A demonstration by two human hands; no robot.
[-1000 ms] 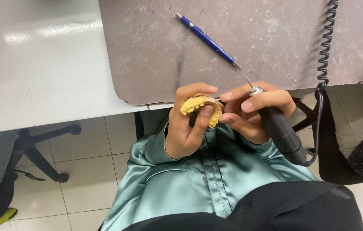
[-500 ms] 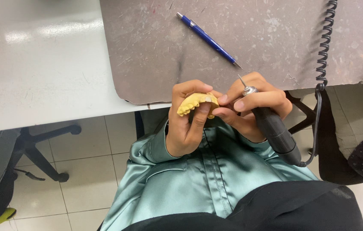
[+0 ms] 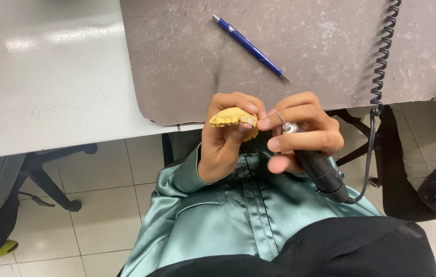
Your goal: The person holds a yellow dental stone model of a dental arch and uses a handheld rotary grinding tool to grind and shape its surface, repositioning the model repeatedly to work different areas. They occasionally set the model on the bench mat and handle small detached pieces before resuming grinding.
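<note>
Trimming step: left hand (image 3: 223,149) pinches yellow cast (image 3: 232,119), right hand (image 3: 302,134) grips handpiece (image 3: 316,165) w/ bur beside it; next needs steady, light contact.

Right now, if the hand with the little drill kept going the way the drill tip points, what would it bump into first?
The right hand aims the rotary handpiece up and left, so its thin tip would likely meet the left hand's thumb, right beside the yellow dental cast held in the left hand. Depth is hard to judge.
</note>
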